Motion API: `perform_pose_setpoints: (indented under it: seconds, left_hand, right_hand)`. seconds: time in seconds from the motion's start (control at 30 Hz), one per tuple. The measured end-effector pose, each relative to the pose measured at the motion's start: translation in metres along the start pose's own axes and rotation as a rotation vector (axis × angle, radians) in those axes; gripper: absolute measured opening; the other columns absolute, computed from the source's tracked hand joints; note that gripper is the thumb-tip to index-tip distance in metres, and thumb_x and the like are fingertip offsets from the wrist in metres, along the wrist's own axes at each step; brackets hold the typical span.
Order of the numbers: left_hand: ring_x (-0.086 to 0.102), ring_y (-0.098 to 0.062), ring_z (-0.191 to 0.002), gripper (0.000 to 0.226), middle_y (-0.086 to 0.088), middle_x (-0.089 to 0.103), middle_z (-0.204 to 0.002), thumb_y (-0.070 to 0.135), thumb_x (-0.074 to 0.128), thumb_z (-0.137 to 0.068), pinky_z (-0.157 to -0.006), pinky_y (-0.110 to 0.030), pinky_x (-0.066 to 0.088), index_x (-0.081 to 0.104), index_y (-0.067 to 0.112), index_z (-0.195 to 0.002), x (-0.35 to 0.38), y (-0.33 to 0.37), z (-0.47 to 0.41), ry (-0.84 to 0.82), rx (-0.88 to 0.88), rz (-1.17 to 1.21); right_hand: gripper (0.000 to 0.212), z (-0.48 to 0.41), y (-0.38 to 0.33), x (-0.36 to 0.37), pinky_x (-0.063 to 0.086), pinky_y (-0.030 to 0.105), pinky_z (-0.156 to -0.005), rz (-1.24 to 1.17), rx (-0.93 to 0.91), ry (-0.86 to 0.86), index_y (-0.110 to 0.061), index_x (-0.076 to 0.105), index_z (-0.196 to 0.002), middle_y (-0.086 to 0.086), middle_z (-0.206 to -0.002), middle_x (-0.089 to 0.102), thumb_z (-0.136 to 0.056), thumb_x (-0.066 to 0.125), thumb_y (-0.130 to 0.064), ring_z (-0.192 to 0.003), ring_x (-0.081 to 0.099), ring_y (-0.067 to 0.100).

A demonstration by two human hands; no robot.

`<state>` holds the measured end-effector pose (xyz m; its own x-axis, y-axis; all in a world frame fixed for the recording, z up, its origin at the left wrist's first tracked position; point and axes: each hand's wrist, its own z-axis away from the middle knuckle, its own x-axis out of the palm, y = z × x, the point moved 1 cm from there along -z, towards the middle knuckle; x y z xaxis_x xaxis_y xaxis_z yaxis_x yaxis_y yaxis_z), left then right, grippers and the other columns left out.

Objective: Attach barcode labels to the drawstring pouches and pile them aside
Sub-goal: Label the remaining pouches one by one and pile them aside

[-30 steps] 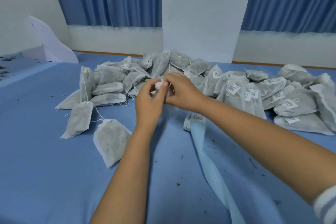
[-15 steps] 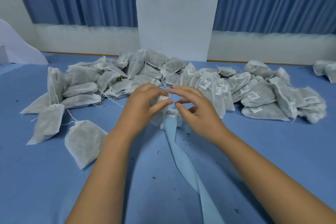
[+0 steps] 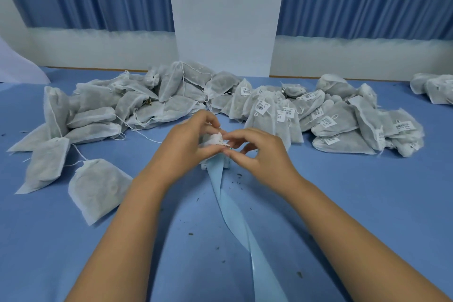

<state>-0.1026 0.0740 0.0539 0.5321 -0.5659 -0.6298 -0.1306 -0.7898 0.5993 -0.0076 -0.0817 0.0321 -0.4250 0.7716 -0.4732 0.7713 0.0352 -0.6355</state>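
Gripped pouch [image 3: 212, 141] by its bunched neck in curled left hand [image 3: 187, 146], just above blue table [image 3: 355, 203]. Pinched same neck with right hand [image 3: 258, 153]. Held over backing strip [image 3: 231, 206], between unlabelled pile [image 3: 117, 108] and labelled pile [image 3: 338, 120].

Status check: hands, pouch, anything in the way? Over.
Left hand grips pouch at gathered neck; right hand pinches same neck. Labelled pile right, unlabelled pile left. Backing strip trails below hands, not blocking.
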Motion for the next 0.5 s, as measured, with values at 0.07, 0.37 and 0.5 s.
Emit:
perform_pose_setpoints:
  seconds: [0.07,0.37,0.5]
  left_hand:
    - [0.054,0.025,-0.094,0.046,0.036,0.064,-0.086,0.022,0.085,-0.076,-0.074,-0.001,0.038,0.045,0.041,-0.090,0.000,0.002,0.001,-0.007,-0.008,0.012]
    - [0.064,-0.013,-0.097,0.019,0.008,0.072,-0.098,0.011,0.079,-0.083,-0.090,-0.026,0.046,0.072,0.016,-0.101,-0.005,0.007,0.003,0.023,0.154,-0.099]
    - [0.063,-0.020,-0.093,0.017,-0.002,0.070,-0.096,0.013,0.063,-0.083,-0.088,-0.034,0.047,0.076,0.006,-0.092,-0.006,0.008,0.002,0.024,0.213,-0.130]
  right_hand:
    - [0.026,0.001,0.000,0.001,0.050,0.014,-0.075,-0.071,0.043,0.007,-0.018,0.073,-0.105,-0.006,-0.089,0.071,-0.082,0.077,-0.006,-0.083,0.066,0.006]
    - [0.009,-0.002,-0.001,-0.002,0.047,0.015,-0.068,-0.117,0.383,-0.100,-0.015,0.071,-0.081,-0.001,-0.079,0.067,-0.089,0.069,-0.018,-0.071,0.057,0.002]
    - [0.016,-0.007,-0.004,-0.009,0.050,0.026,-0.068,-0.413,0.553,-0.178,-0.012,0.063,-0.079,-0.002,-0.084,0.066,-0.090,0.053,-0.017,-0.086,0.062,0.007]
